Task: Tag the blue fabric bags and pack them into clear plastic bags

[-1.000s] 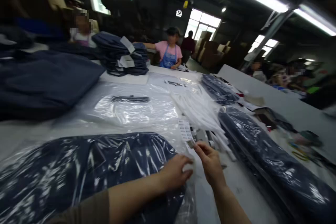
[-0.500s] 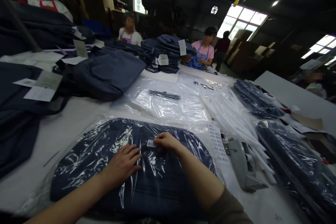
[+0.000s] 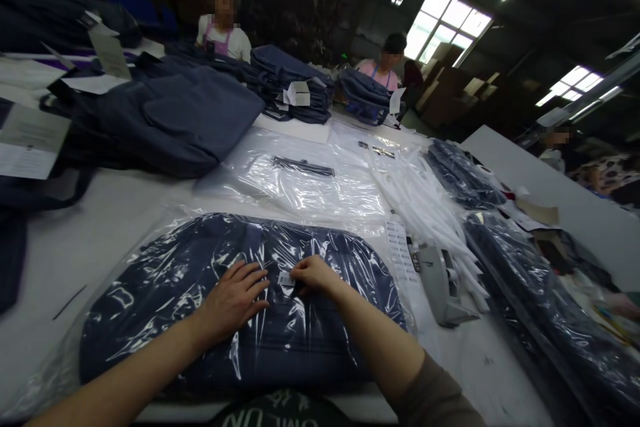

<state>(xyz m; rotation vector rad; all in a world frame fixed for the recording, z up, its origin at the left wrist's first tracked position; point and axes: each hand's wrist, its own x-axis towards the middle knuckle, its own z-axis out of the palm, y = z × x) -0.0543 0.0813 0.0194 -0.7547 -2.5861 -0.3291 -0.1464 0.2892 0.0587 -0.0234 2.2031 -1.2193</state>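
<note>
A dark blue bag (image 3: pixel 300 340) in clear plastic wrapping lies flat on the white table in front of me. My left hand (image 3: pixel 234 300) rests on the plastic with its fingers stretched out, pressing on the left of the bag's middle. My right hand (image 3: pixel 316 277) pinches the edge of a small white barcode label (image 3: pixel 285 278) at the plastic surface. Whether the label is fully stuck down, I cannot tell. Right of the bag lie a sheet of barcode labels (image 3: pixel 399 250) and a grey tape dispenser (image 3: pixel 441 287).
Flat clear plastic bags (image 3: pixel 310 190) lie beyond the bag, with white foam strips (image 3: pixel 425 207) to their right. Unwrapped blue bags (image 3: pixel 185 113) with paper tags are at the left. More wrapped bags (image 3: pixel 540 320) line the right. A co-worker (image 3: pixel 223 37) stands across the table.
The view has shifted, so the table's things sit further left and a little higher. Both hands stay on the wrapped bag. The far co-worker at right now has a blue bag in front.
</note>
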